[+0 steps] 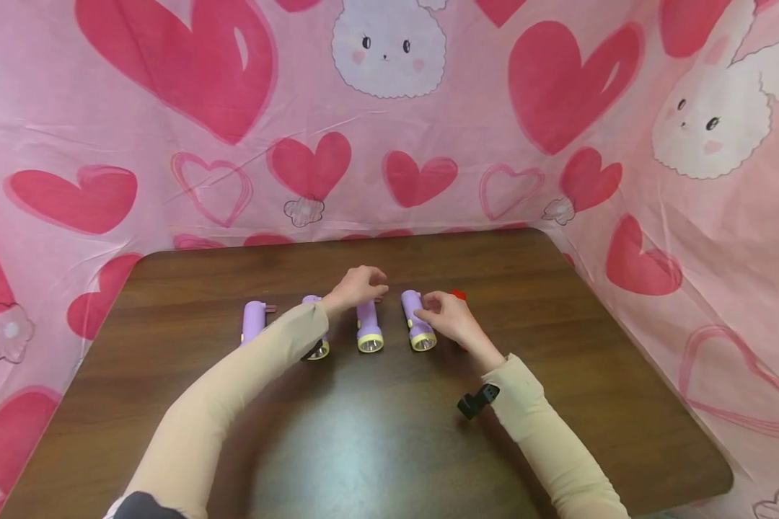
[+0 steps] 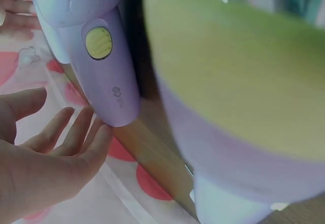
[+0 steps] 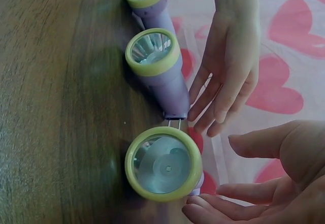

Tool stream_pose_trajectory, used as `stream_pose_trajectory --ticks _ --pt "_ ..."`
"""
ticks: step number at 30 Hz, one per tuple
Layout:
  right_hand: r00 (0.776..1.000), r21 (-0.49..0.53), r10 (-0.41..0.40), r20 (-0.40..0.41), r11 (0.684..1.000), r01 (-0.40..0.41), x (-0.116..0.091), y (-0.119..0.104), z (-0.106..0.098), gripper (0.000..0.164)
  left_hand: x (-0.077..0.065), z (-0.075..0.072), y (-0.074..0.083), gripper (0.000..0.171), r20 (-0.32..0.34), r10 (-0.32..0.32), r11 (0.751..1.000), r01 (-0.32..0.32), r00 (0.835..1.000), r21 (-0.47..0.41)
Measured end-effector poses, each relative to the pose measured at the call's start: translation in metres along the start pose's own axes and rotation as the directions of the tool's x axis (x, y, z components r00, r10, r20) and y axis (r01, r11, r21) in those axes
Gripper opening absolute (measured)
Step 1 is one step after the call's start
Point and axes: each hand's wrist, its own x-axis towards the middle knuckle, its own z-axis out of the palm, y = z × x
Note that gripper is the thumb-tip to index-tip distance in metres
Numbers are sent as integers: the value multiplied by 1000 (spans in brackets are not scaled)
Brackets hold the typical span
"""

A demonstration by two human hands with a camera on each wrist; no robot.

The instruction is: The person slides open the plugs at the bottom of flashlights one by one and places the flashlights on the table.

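Several purple flashlights with yellow rims lie in a row on the table, lenses toward me. My left hand (image 1: 357, 287) hovers at the tail of the third flashlight (image 1: 367, 324); its fingers are loosely bent, with fingertips right at the tail in the left wrist view, where that flashlight's yellow switch (image 2: 98, 43) shows. Beside the rightmost flashlight (image 1: 417, 317), my right hand (image 1: 450, 315) has thumb and fingers apart, fingertips close to its body. The second flashlight (image 1: 317, 349) is partly hidden by my left sleeve. Neither hand grips anything.
At the far left lies another flashlight (image 1: 254, 319) with prongs (image 1: 270, 308) sticking out, partly behind my left arm. A red object (image 1: 459, 294) shows behind my right hand, mostly hidden. A pink heart-patterned cloth (image 1: 415, 115) hangs behind the brown table (image 1: 363, 447).
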Motion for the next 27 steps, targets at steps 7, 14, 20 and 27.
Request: stream_pose_trajectory --ticks 7,14,20,27 --pt "998 -23 43 46 999 -42 1 2 3 55 -2 0 -4 35 10 -13 1000 13 1000 -18" --pt "998 -63 30 61 998 -26 3 6 7 57 -4 -1 -6 36 11 -34 999 34 999 -1" --pt "995 -67 52 80 997 -47 4 6 9 57 -5 -3 -6 35 2 -25 1000 25 1000 13" --pt "995 -45 65 74 997 -62 4 7 11 57 -5 -2 -8 35 -1 -28 1000 28 1000 9"
